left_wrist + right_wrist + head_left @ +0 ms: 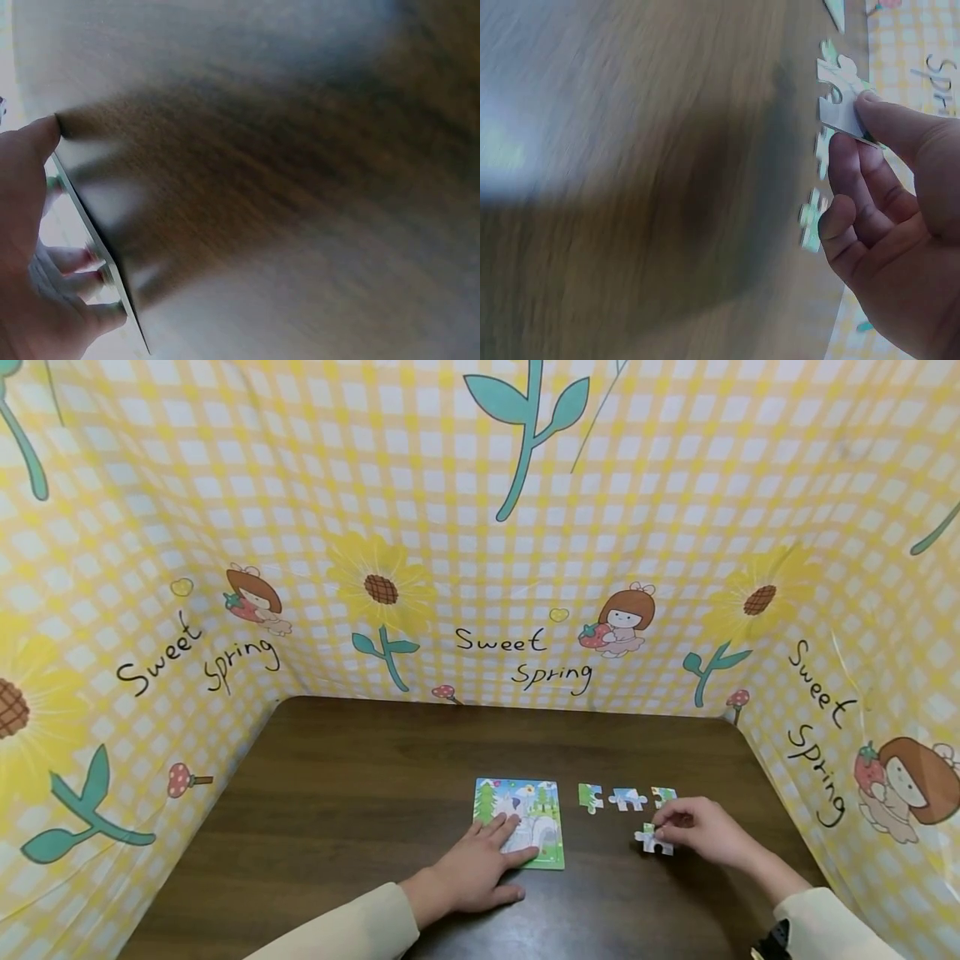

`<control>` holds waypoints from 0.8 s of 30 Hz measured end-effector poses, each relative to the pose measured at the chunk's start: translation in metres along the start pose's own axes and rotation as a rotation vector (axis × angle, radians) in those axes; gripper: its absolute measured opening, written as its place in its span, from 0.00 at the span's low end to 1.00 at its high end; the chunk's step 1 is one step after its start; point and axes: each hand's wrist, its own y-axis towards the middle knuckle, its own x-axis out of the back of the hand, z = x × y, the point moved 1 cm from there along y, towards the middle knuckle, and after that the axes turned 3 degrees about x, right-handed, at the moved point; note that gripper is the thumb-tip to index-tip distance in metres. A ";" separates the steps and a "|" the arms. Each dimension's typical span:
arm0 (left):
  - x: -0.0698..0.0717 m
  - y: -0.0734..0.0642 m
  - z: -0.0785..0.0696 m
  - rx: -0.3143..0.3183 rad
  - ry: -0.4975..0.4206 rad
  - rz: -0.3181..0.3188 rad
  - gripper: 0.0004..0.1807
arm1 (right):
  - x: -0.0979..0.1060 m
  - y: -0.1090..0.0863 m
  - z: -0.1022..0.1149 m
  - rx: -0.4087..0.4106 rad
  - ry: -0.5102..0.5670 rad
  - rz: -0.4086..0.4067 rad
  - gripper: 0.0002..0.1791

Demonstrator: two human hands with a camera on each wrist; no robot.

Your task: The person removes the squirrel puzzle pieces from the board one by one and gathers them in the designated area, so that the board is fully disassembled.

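A jigsaw puzzle board (pixel 551 797) with a picture of green trees and a pale animal lies flat on the table. My left hand (pixel 480 864) rests on it with spread fingers, the thumb beyond its near edge. In the left wrist view, fingertips touch the board, seen edge-on. To the right, my right hand (pixel 701 832) pinches a puzzle piece (pixel 651 842) between thumb and fingers. That piece looks tilted and raised off the table in the right wrist view, its pale face (pixel 838 114) showing. The left hand covers part of the board's picture.
A row of loose pieces lies right of the board: a green one (pixel 589 797), a blue one (pixel 627 799) and a green one (pixel 663 794) partly near the right hand. Checked cloth (pixel 420 485) walls enclose the brown wooden table (pixel 337 793) at the back and sides.
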 end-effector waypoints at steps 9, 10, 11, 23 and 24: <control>-0.001 0.001 0.001 -0.001 -0.014 0.004 0.34 | 0.010 -0.012 -0.021 -0.060 -0.061 0.056 0.03; -0.001 0.001 0.001 -0.002 -0.013 0.003 0.34 | 0.011 -0.013 -0.022 -0.064 -0.075 0.057 0.03; -0.001 0.001 0.001 -0.002 -0.012 0.001 0.34 | 0.012 -0.014 -0.024 -0.067 -0.094 0.056 0.03; 0.002 -0.001 -0.002 0.011 -0.009 0.017 0.34 | 0.011 -0.014 -0.032 -0.218 -0.228 -0.030 0.12; 0.003 -0.001 -0.002 0.011 -0.007 0.017 0.34 | 0.010 -0.014 -0.032 -0.226 -0.237 -0.039 0.12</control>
